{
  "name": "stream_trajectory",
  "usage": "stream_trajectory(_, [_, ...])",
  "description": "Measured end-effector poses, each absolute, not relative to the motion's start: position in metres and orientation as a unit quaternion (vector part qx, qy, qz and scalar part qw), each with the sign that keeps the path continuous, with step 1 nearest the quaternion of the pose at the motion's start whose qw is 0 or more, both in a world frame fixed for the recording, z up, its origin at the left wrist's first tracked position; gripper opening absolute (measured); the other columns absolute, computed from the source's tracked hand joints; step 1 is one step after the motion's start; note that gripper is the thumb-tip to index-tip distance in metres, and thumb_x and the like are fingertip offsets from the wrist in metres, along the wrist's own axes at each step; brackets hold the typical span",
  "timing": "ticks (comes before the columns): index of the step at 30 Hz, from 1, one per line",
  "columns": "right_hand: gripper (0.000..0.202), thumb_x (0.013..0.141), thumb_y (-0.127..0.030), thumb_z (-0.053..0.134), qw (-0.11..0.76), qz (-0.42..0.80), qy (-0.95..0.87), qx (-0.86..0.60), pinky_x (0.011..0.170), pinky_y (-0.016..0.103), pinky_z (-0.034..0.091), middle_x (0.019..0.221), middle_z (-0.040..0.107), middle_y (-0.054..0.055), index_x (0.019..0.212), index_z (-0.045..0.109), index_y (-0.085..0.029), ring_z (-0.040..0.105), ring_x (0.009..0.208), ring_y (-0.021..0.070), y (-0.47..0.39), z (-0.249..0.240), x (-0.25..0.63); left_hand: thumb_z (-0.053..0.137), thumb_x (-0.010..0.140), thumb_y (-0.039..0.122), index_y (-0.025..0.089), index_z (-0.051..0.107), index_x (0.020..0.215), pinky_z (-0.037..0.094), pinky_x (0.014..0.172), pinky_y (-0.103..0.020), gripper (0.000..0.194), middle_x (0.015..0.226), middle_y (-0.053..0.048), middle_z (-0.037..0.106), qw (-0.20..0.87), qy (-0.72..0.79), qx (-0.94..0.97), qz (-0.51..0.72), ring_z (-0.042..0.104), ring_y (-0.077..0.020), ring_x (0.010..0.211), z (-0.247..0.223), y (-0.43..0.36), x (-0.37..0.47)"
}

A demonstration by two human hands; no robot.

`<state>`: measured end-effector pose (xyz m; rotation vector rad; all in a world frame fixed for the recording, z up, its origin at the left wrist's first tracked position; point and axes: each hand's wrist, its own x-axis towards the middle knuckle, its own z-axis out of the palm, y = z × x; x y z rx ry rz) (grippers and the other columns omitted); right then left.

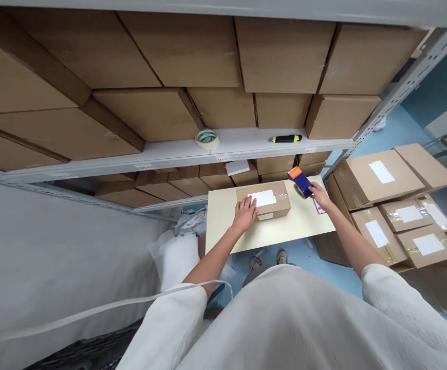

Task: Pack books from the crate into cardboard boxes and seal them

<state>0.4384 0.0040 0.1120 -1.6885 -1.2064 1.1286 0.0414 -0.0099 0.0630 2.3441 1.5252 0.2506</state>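
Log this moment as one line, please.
left hand: resting on box | right hand: holding tape dispenser | box: on table, white label on top

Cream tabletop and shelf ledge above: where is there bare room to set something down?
Cream tabletop: left end, between its left edge and the carton; front strip, bordered by the carton and left forearm. Shelf ledge: between tape roll and cutter. Crowded: the tabletop's right end, where the right hand holds a blue and orange tool near a pinkish item.
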Motion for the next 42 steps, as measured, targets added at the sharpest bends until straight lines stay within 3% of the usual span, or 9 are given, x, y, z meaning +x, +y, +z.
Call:
stream_trajectory(6, [0.028, 0.086, -0.05, 0.06, 0.308, 0.558, -0.522, -0.567, 0.089, 0.037, 0.057, 0.101, 0.069, 0.002, 0.101, 0.062, -0.026, 0.062, 0.102, 0.0239, 0.043, 0.15, 0.372, 0.048, 0.107, 0.032, 0.02, 0.056, 0.162, 0.026, 0.133, -0.059, 0.056, 0.173, -0.019, 0.047, 0.174, 0.535, 0.818, 0.123, 0.041, -0.0385, 0.161, 0.063, -0.012, 0.043])
stream_trajectory(9, [0.035, 0.085, -0.055, 0.07, 0.262, 0.565, -0.553, -0.554, 0.093, 0.038, 0.058, 0.107, 0.072, 0.004, 0.103, 0.063, -0.026, 0.066, 0.106, 0.026, 0.05, 0.149, 0.339, 0.05, 0.106, 0.031, 0.02, 0.057, 0.161, 0.026, 0.134, -0.057, 0.057, 0.173, -0.018, 0.047, 0.172, 0.537, 0.815, 0.132, 0.041, -0.0376, 0.161, 0.063, -0.013, 0.043])
stream_trajectory(14, [0.058, 0.067, -0.042, 0.09, 0.212, 0.52, -0.631, -0.535, 0.1, 0.04, 0.058, 0.117, 0.075, 0.007, 0.115, 0.062, -0.024, 0.07, 0.109, 0.0276, 0.055, 0.14, 0.319, 0.049, 0.106, 0.03, 0.02, 0.056, 0.162, 0.026, 0.134, -0.057, 0.057, 0.174, -0.018, 0.046, 0.166, 0.538, 0.816, 0.13, 0.039, -0.0365, 0.163, 0.063, -0.014, 0.043])
stream_trajectory(19, [0.054, 0.064, -0.03, 0.082, 0.172, 0.431, -0.691, -0.554, 0.098, 0.041, 0.06, 0.117, 0.071, 0.007, 0.113, 0.06, -0.023, 0.069, 0.107, 0.0278, 0.06, 0.131, 0.325, 0.05, 0.106, 0.031, 0.021, 0.055, 0.163, 0.025, 0.135, -0.057, 0.058, 0.175, -0.018, 0.045, 0.169, 0.537, 0.816, 0.132, 0.037, -0.0364, 0.164, 0.062, -0.015, 0.043])
stream_trajectory(24, [0.05, 0.065, -0.033, 0.087, 0.173, 0.347, -0.724, -0.571, 0.096, 0.047, 0.061, 0.111, 0.068, 0.007, 0.105, 0.059, -0.024, 0.068, 0.103, 0.0294, 0.059, 0.126, 0.336, 0.058, 0.101, 0.026, 0.022, 0.061, 0.157, 0.028, 0.135, -0.059, 0.057, 0.172, -0.016, 0.049, 0.21, 0.535, 0.805, 0.146, 0.04, -0.0366, 0.163, 0.067, -0.007, 0.038])
stream_trajectory(28, [0.057, 0.065, -0.041, 0.093, 0.197, 0.373, -0.713, -0.561, 0.092, 0.044, 0.062, 0.108, 0.072, 0.006, 0.108, 0.059, -0.024, 0.07, 0.096, 0.0272, 0.056, 0.126, 0.34, 0.059, 0.099, 0.023, 0.022, 0.072, 0.14, 0.043, 0.127, -0.052, 0.043, 0.156, -0.014, 0.066, 0.299, 0.57, 0.725, 0.245, 0.058, -0.0335, 0.148, 0.082, 0.01, 0.039])
stream_trajectory(33, [0.057, 0.064, -0.039, 0.093, 0.208, 0.384, -0.706, -0.557, 0.09, 0.042, 0.061, 0.109, 0.075, 0.007, 0.108, 0.061, -0.024, 0.071, 0.097, 0.0278, 0.056, 0.127, 0.337, 0.067, 0.099, 0.033, 0.022, 0.071, 0.118, 0.062, 0.095, -0.042, 0.022, 0.113, -0.011, 0.081, 0.495, 0.58, 0.505, 0.405, 0.079, -0.0249, 0.1, 0.111, 0.038, 0.064])
stream_trajectory(37, [0.055, 0.065, -0.039, 0.092, 0.202, 0.387, -0.702, -0.562, 0.087, 0.039, 0.059, 0.11, 0.075, 0.006, 0.107, 0.06, -0.023, 0.071, 0.097, 0.0273, 0.056, 0.129, 0.335, 0.085, 0.088, 0.036, 0.021, 0.063, 0.11, 0.06, 0.08, -0.035, 0.034, 0.096, -0.008, 0.081, 0.595, 0.553, 0.405, 0.42, 0.079, -0.0212, 0.085, 0.128, 0.053, 0.086])
stream_trajectory(42, [0.049, 0.069, -0.042, 0.09, 0.178, 0.364, -0.725, -0.557, 0.089, 0.038, 0.057, 0.108, 0.076, 0.007, 0.103, 0.061, -0.023, 0.07, 0.098, 0.0276, 0.054, 0.139, 0.331, 0.093, 0.074, 0.021, 0.022, 0.059, 0.108, 0.057, 0.077, -0.034, 0.048, 0.077, -0.002, 0.076, 0.587, 0.559, 0.402, 0.425, 0.076, -0.0203, 0.075, 0.13, 0.054, 0.084])
